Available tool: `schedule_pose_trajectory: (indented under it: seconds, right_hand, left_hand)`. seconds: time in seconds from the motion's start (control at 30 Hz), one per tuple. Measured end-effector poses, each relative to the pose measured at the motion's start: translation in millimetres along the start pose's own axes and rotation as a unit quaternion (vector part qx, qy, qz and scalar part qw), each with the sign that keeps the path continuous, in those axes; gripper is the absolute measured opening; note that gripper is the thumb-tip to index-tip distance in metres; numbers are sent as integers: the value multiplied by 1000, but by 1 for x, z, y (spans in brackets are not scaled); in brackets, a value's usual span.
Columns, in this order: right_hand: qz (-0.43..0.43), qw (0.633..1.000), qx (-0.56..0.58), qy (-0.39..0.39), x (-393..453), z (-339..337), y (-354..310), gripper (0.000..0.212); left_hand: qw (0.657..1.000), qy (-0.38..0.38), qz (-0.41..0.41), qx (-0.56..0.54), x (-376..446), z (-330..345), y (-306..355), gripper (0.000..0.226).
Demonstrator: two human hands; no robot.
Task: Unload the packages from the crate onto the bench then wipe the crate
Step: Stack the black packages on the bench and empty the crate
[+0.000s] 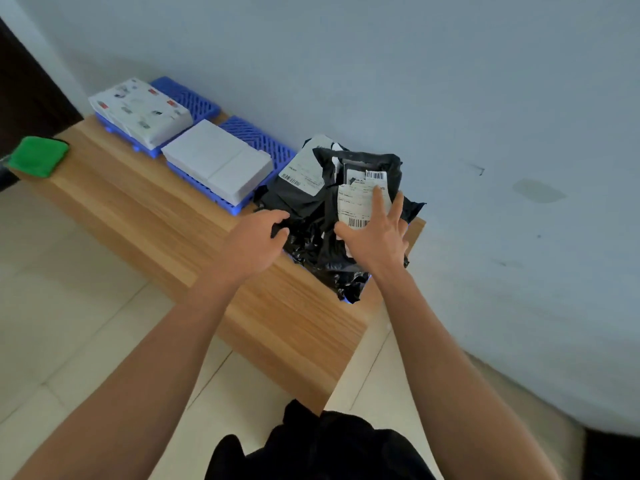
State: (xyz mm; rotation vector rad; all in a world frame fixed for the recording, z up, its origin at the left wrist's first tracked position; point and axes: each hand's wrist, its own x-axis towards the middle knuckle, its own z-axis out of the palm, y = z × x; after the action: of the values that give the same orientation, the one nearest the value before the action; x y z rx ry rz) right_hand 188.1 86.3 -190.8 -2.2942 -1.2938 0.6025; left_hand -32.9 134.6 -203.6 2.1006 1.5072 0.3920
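Nearest, the left hand [254,239] curls its fingers into the crinkled edge of the black plastic mailer bags [311,233], seemingly pinching the film to lift or steady the pile, though the fingertips are tucked under and the grip itself is hard to confirm. Just beside it, the right hand [375,233] lies spread and flat against the white shipping label [360,199] of the top bag, probably pressing it so the slippery stack does not slide. The bags almost hide the blue plastic crate [346,299] beneath both hands; only slivers of blue show at the edge, so unloading looks barely begun here. Everything rests on the long wooden counter [156,216]. Beyond the left hand sit two more blue slatted crates [258,136] carrying white boxed packages [218,157], and farthest, a folded green cloth [38,155] waits at the counter's end, likely for wiping.
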Motion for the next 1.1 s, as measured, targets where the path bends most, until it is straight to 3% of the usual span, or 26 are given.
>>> schedule_pose_trajectory:
  seconds: [0.17, 0.47, 0.7, 1.1]
  right_hand:
    - [40, 999, 8, 12, 16, -7, 5, 106]
    - [95, 995, 12, 28, 26, -10, 19, 105]
    - [91, 993, -37, 65, 25, 8, 1, 104]
    - [184, 977, -78, 69, 44, 46, -40, 99]
  left_hand:
    - [998, 17, 53, 2, 38, 0, 20, 39]
    - [993, -40, 103, 35, 74, 9, 43, 39]
    - [988, -63, 131, 60, 88, 11, 31, 38]
    - [967, -115, 218, 60, 128, -11, 3, 39]
